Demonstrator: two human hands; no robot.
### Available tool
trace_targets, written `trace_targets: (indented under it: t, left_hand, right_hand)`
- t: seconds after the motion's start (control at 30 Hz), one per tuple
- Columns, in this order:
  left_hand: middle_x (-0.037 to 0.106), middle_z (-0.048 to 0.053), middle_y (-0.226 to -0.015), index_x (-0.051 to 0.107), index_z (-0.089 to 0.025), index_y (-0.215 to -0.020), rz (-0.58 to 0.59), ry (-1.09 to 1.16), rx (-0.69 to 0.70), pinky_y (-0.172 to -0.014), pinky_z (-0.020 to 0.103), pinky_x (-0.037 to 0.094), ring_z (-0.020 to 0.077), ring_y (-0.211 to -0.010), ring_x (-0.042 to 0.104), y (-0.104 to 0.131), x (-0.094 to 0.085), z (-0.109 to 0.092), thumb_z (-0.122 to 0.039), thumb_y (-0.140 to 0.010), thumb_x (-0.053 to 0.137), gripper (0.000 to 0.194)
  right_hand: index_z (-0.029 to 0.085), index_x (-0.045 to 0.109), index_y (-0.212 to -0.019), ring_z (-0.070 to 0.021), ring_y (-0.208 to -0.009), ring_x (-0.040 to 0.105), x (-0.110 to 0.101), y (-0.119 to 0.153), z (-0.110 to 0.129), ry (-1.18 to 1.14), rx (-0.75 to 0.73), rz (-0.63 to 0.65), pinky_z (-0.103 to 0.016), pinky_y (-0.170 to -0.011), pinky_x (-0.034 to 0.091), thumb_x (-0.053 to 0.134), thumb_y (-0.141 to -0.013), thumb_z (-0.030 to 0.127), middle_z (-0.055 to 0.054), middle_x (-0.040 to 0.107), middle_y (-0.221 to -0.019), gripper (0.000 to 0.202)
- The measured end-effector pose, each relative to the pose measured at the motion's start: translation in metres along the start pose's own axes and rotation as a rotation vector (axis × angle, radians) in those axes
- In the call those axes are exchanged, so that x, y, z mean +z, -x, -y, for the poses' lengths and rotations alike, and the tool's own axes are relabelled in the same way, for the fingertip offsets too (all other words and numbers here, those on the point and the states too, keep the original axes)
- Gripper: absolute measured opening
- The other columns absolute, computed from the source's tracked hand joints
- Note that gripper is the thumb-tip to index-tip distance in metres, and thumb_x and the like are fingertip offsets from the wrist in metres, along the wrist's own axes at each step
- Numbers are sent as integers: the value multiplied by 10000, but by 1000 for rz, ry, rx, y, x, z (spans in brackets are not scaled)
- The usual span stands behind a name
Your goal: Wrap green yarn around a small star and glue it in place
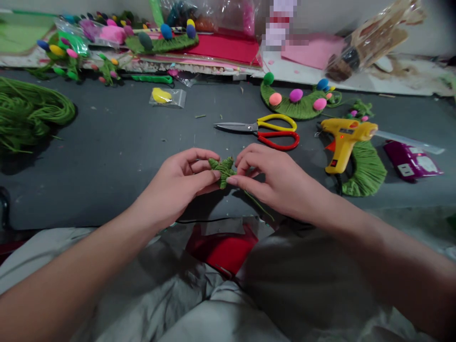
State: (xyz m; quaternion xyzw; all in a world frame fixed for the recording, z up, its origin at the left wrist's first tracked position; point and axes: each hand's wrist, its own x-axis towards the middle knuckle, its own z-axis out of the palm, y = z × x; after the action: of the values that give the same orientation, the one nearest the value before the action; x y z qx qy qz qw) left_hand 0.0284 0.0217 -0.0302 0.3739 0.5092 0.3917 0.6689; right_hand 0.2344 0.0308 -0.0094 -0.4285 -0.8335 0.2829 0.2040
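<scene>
Between my hands is a small star (pixel 223 170) wrapped in green yarn. My left hand (pixel 187 173) pinches its left side, thumb laid over the front. The fingers of my right hand (pixel 265 171) close on the star's right edge, thumb and fingertips together there. A loose yarn tail (pixel 260 205) trails down to the right from beneath my right hand. Just beyond the hands lie scissors (pixel 258 130) with one yellow and one red handle, blades pointing left. To the right a yellow glue gun (pixel 344 142) with a lit red light rests on a green yarn-wrapped crescent (pixel 368 171).
A green yarn skein (pixel 32 114) lies at the left. Farther back are a bagged yellow piece (pixel 162 96), a green cutter (pixel 151 79) and a crescent with coloured balls (pixel 295 107). A purple packet (pixel 411 161) is at the right. Decorated pieces and red sheets (pixel 228 50) line the back.
</scene>
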Motion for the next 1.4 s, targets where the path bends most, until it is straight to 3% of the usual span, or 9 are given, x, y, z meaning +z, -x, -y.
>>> trace_targets:
  t: [0.13, 0.27, 0.53, 0.7, 0.83, 0.97, 1.07, 1.2, 1.4]
  left_hand:
    - [728, 1, -815, 680, -171, -993, -43, 12, 7, -802, 275, 613, 124, -760, 707, 0, 0, -2, -107, -735, 774, 282]
    - [709, 10, -823, 690, -169, -973, -54, 26, 3, -829, 318, 621, 145, -804, 698, -1, -1, -1, -119, -733, 777, 259]
    - [722, 33, -888, 691, -174, -976, -38, 58, -30, -878, 374, 616, 185, -878, 709, 0, -4, -2, -167, -745, 788, 250]
    - [716, 24, -880, 689, -175, -976, -51, 64, 4, -874, 367, 611, 170, -848, 700, 1, -4, -4, -153, -740, 785, 256]
    - [684, 1, -800, 695, -177, -962, -101, 62, 12, -791, 302, 607, 143, -784, 676, 1, -4, -7, -134, -739, 777, 241]
    - [682, -5, -773, 695, -179, -957, -104, 86, 8, -730, 257, 601, 127, -741, 671, 1, -3, -8, -125, -755, 764, 220]
    - [703, 9, -828, 683, -166, -947, -98, 112, 18, -791, 283, 611, 132, -788, 683, 1, -2, -8, -113, -765, 760, 205]
    - [717, 19, -854, 676, -159, -956, -114, 111, 26, -802, 288, 610, 121, -775, 675, 1, -1, -9, -94, -769, 749, 211]
    - [713, 9, -798, 670, -167, -996, -134, 91, 11, -727, 229, 585, 116, -735, 675, 1, -1, -6, -108, -749, 772, 274]
  right_hand:
    - [184, 596, -900, -169, -811, 598, 1, 2, -1, -61, 73, 33, -308, -716, 460, 701, -882, 247, -33, 644, -908, 124]
    - [215, 516, -1002, -150, -783, 608, 9, 3, -2, -256, 160, 24, -296, -682, 486, 704, -854, 235, -13, 651, -946, 240]
    - [240, 461, -952, -137, -716, 638, 16, 2, -1, -536, 280, -4, -287, -623, 521, 613, -865, 133, 21, 566, -851, 206]
    - [253, 404, -946, -144, -686, 697, 13, 3, 10, -763, 417, 36, -280, -544, 566, 636, -900, 216, 5, 580, -942, 240]
    - [261, 386, -1018, -95, -548, 649, 14, 3, 13, -779, 469, 44, -242, -440, 514, 764, -825, 295, -21, 629, -1091, 426]
    - [254, 394, -1016, -51, -450, 551, 18, 0, 12, -824, 528, 71, -210, -401, 458, 825, -748, 257, 8, 682, -1009, 508]
    - [247, 404, -988, -41, -434, 513, 19, -2, 11, -863, 544, 38, -198, -403, 432, 819, -750, 252, 19, 703, -943, 478]
    - [236, 431, -993, -45, -416, 469, 18, -3, 8, -888, 553, 103, -174, -390, 356, 727, -834, 244, 38, 698, -768, 335]
    - [230, 445, -893, -90, -552, 611, 24, -5, 10, -878, 576, 57, -174, -398, 402, 828, -732, 273, 41, 659, -806, 418]
